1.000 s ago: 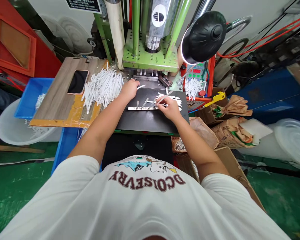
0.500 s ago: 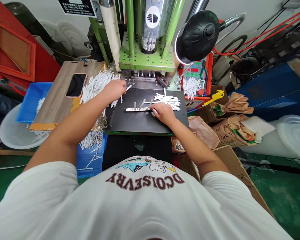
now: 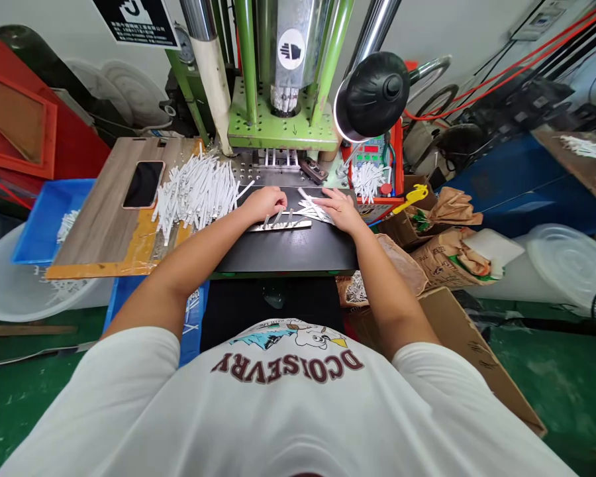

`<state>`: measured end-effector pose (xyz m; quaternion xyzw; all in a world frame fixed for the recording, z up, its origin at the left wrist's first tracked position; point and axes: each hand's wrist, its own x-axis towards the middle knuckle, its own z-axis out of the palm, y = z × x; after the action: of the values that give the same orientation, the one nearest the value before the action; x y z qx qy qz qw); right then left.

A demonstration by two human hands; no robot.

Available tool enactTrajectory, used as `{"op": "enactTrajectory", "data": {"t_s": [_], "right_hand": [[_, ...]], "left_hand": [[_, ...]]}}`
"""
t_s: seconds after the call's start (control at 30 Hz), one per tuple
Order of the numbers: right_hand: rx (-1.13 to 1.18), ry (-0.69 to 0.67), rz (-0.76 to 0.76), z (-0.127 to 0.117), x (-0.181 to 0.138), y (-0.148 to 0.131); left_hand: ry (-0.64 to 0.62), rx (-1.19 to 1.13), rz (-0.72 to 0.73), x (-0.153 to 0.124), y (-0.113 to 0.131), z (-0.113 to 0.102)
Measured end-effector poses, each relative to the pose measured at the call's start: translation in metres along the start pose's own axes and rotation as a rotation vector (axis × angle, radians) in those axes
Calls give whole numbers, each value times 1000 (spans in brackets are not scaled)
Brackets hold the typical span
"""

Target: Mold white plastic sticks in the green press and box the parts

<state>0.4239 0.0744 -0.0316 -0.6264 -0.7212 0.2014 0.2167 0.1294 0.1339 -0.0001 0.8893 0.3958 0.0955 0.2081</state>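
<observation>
A: Where's the L hand (image 3: 265, 204)?
B: Over the black plate (image 3: 288, 255), just behind the steel bar w/ upright pins (image 3: 281, 226). Its fingers (image 3: 279, 201) are together, tips curled down by the pins. Can't tell if they've got anything.
A: R hand (image 3: 340, 209)?
B: To the right of it. Fingers (image 3: 324, 208) apart, lying on a small bunch of white strips (image 3: 310, 211). No clear clamp.
A: Which way do the strips lie?
B: Long axis diagonal, far-left to near-right, right under the R hand's fingertips. R hand's much nearer than the L.
A: And the bar?
B: Runs roughly L–R, its right end just beside the bunch. It sits btwn the L hand and the strips.
A: What's around?
B: Big pile of the same strips (image 3: 196, 192) on a wood-grain board (image 3: 99, 199), phone (image 3: 143, 184) next to it. Green press plate (image 3: 278, 132) straight ahead, black lamp (image 3: 372, 96) and control panel (image 3: 372, 156) to the right, another strip bundle (image 3: 367, 182) in front of the panel. Blue crate (image 3: 34, 225) far left, paper sacks (image 3: 451, 265) right.
</observation>
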Motion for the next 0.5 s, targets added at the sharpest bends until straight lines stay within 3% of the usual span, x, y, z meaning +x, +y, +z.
{"op": "enactTrajectory", "data": {"t_s": [0.13,0.27,0.37,0.5], "right_hand": [[49,85,44,-10,-22,8],[96,128,93,-12,-49,19],[110,187,199,8,-55,11],[8,211,264,39,-45,-17]], "left_hand": [[47,-88,27,7,14,5],[75,-239,-13,-7,8,-2],[-32,-331,-69,-15,4,-8],[1,-390,-62,-11,19,-4]]}}
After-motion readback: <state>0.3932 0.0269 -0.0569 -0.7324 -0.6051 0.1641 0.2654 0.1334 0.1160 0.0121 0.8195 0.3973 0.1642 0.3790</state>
